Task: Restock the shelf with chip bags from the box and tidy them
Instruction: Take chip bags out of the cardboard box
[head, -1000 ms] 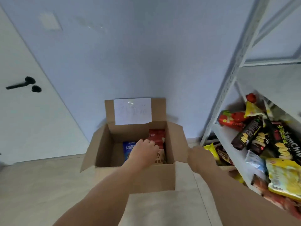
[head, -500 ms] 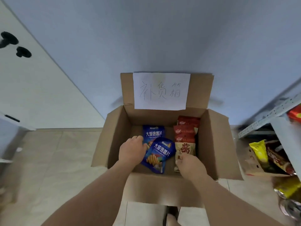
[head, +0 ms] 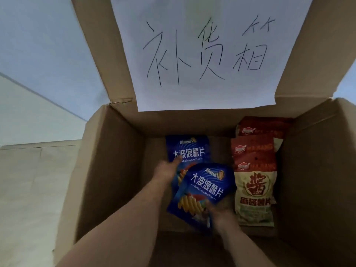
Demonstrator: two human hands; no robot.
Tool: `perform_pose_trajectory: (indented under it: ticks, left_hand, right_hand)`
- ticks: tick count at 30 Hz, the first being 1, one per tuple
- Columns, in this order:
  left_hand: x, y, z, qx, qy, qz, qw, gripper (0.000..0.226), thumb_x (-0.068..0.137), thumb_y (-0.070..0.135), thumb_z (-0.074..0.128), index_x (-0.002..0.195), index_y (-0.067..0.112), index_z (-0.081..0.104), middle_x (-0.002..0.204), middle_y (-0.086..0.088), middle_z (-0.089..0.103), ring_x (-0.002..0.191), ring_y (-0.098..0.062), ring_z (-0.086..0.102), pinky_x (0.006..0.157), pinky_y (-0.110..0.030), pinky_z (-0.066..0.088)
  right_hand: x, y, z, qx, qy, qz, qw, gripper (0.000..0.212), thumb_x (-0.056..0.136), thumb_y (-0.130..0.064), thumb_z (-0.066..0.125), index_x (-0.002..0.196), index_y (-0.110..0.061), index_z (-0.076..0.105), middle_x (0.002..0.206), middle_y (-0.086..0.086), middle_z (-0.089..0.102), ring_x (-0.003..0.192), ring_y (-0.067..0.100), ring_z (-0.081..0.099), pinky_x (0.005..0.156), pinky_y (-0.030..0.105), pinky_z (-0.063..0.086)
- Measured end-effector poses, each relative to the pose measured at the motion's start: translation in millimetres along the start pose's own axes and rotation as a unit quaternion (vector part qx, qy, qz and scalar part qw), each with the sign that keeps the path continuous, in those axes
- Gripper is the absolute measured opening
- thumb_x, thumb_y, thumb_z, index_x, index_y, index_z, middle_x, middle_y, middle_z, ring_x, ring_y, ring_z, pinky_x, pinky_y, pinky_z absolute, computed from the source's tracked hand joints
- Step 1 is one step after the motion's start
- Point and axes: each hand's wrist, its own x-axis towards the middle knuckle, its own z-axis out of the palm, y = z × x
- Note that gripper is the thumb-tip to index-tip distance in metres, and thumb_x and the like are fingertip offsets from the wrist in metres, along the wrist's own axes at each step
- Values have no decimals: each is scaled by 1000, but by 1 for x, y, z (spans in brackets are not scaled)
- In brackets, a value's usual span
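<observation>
Just past my fingertips, both blue bags (head: 204,191) read 大波浪薯片, "DaBoLangShuPian". The cream bag (head: 255,197) right of them shows 酱. The paper (head: 204,54) above says 补货箱.

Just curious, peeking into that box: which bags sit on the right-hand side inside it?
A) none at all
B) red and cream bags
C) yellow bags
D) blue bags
B: a row of red and cream bags lies along the right wall of the cardboard box, while the blue bags lie to their left, by the hands.
</observation>
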Motion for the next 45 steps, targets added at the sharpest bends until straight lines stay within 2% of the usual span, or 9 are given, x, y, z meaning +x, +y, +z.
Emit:
perform_pose_trajectory:
  ticks: [6, 9, 12, 20, 26, 30, 34, 39, 45]
  left_hand:
    - [65, 0, 25, -86, -11, 9, 996, 74, 80, 41, 84, 135, 6, 50, 128, -13, 64, 108, -32, 66, 92, -40, 56]
    - [80, 0, 33, -130, -12, 8, 991, 88, 64, 37, 95, 133, 4, 51, 126, -14, 66, 106, -32, 69, 92, -44, 59]
    - [95, -1, 39, -133, -13, 19, 991, 108, 40, 40, 100, 129, 3, 52, 127, -12, 67, 105, -31, 69, 92, -47, 60]
    - [67, 9, 37, -97, -132, 5, 987, 17, 90, 14, 77, 97, 15, 61, 100, -11, 72, 89, -30, 70, 79, -44, 60]
    - [30, 22, 14, -72, -186, 52, 979, 18, 93, 19, 74, 106, 17, 62, 100, -9, 73, 92, -28, 72, 82, -44, 61]
    - [-16, 42, -7, -54, -222, 96, 969, 30, 91, 14, 75, 118, 13, 64, 110, -13, 76, 97, -29, 74, 87, -47, 61]
    - [-76, 60, -30, -49, -250, 146, 956, 20, 91, 4, 71, 110, 11, 67, 111, -17, 76, 96, -30, 74, 88, -45, 60]
    - [-155, 77, -54, -27, -264, 199, 943, 27, 91, 2, 71, 117, 8, 66, 116, -19, 74, 96, -30, 72, 85, -40, 60]
    - [-262, 86, -69, -6, -281, 262, 923, 28, 94, 10, 70, 122, 6, 64, 115, -17, 75, 97, -28, 73, 78, -36, 59]
  right_hand:
    - [64, 20, 24, 74, 68, 41, 994, 132, 38, -90, 71, 151, -33, 32, 141, 7, 56, 125, 36, 55, 104, 54, 45]
    - [73, 19, 26, 109, 98, 61, 987, 112, 55, -65, 86, 146, -20, 39, 135, 14, 60, 120, 39, 58, 99, 54, 48]
    - [87, 23, 27, 138, 93, 72, 983, 125, 37, -72, 87, 144, -29, 40, 128, 11, 63, 110, 40, 62, 85, 54, 56]
    - [75, 13, 24, 107, 13, 71, 992, 45, 69, -50, 84, 105, -31, 63, 100, -1, 70, 99, 28, 66, 94, 55, 52]
    - [13, -9, -7, 112, -52, 2, 992, 36, 88, -32, 75, 114, -32, 51, 106, -3, 66, 107, 25, 65, 97, 51, 52]
    - [-43, -17, -38, 152, -46, -33, 987, 37, 92, -26, 71, 122, -21, 51, 108, 3, 67, 91, 21, 70, 61, 33, 58]
    - [-109, -19, -67, 238, -20, -58, 969, 35, 91, -27, 72, 121, -24, 55, 108, 7, 69, 84, 23, 73, 51, 31, 58]
    - [-194, -15, -94, 287, 34, -92, 953, 35, 89, -30, 74, 119, -16, 64, 104, 10, 76, 94, 29, 74, 89, 54, 58]
    - [-300, 25, -119, 321, 47, -117, 939, 22, 92, -25, 70, 111, -15, 62, 98, 10, 77, 90, 32, 75, 79, 48, 61]
